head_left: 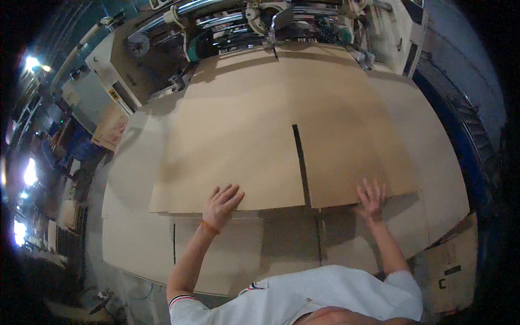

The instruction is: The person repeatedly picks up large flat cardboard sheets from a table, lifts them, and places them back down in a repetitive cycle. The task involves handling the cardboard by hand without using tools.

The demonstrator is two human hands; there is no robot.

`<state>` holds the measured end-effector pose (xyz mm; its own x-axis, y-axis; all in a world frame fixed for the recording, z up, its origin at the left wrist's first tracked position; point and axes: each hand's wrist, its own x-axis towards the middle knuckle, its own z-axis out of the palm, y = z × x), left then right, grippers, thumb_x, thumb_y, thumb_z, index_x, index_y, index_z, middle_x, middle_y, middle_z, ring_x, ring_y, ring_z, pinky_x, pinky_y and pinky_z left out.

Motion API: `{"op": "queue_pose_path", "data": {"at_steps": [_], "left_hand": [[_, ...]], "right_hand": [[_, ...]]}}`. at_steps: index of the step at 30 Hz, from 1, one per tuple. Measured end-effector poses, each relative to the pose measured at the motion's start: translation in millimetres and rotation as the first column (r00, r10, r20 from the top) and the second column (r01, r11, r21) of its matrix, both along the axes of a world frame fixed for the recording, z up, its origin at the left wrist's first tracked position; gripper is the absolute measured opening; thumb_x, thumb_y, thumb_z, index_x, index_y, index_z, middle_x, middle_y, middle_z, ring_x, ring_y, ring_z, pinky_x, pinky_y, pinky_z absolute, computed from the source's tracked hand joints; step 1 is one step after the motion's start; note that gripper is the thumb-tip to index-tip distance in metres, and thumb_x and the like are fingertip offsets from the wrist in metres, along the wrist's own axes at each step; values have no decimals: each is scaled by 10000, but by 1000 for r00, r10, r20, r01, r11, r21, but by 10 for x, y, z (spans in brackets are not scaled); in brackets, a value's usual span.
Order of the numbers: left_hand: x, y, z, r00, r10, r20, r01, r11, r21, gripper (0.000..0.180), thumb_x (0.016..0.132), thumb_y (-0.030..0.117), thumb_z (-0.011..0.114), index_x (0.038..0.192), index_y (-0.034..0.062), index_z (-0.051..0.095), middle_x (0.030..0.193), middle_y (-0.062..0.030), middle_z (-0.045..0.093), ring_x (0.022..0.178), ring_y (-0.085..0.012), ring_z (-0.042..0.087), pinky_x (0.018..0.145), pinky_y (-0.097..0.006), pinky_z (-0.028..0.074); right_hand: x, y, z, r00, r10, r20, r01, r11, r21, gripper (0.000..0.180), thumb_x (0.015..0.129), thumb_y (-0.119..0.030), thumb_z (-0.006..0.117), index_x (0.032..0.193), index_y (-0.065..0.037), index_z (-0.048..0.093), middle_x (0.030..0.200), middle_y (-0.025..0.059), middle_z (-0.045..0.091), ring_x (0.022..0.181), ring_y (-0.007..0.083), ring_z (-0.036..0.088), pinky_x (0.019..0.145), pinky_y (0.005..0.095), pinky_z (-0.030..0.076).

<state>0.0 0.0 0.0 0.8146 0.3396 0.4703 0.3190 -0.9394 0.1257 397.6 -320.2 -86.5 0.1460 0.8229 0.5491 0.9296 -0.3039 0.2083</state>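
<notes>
1. The top cardboard sheet (260, 130) lay flat on the stack (141, 238), its far edge at the machine (271, 21); pushing it squarely called for even pressure from both hands.
2. The left hand (222, 206) and right hand (372, 197) lay open, fingers spread, palms pressed on the sheet's near edge, gripping nothing.

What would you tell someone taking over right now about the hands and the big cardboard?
Left hand: open, flat on the near edge of the top cardboard sheet, fingers spread.
Right hand: open, flat on the same edge, right of the slot.
The top sheet lies on a stack of cardboard sheets, its far end at the machine.
Done: top sheet lies skewed on the stack, far end by the machine.
Left: whether it has entered the machine cannot be told.
</notes>
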Motion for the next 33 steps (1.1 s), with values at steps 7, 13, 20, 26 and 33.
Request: {"op": "queue_pose_path", "data": {"at_steps": [7,13,20,26,33], "left_hand": [[30,59,-101,998,-12,-65,12,1000,2,342,851,240,654,1188,197,615,1293,-80,574,1217,-270,531,1032,-544,358],[-91,42,-1083,932,288,-220,-235,942,239,508,850,299,658,1326,202,509,1408,-71,474,1312,-289,432,1098,-584,223],[161,813,-1134,928,338,-157,-304,931,203,540,824,197,663,1334,131,500,1424,-81,456,1327,-288,412,1095,-563,254],[330,1310,-1013,956,283,-81,-246,920,305,488,810,160,699,1273,114,553,1353,-84,531,1272,-255,484,1065,-480,352],[539,1922,-870,960,271,-63,-229,898,375,402,861,171,649,1251,119,570,1348,-61,539,1258,-226,499,1054,-426,382]], "right_hand": [[287,-3,-193,986,139,-88,-120,975,189,342,949,-275,463,1273,-169,499,1345,31,502,1247,288,467,1064,580,272],[520,143,-15,986,165,-32,-156,968,196,278,896,-123,527,1168,-169,558,1256,-3,578,1168,198,542,996,505,355],[879,674,-3,983,106,153,-134,974,184,287,874,-167,593,1157,-200,559,1248,-33,588,1153,176,542,987,487,352],[1068,1136,61,952,106,286,-189,942,279,297,872,-191,608,1163,-209,554,1245,-42,585,1177,178,519,981,497,355],[1331,1582,48,975,76,210,-139,943,302,338,850,-176,638,1169,-234,543,1270,-66,570,1185,151,509,971,482,377]]}}
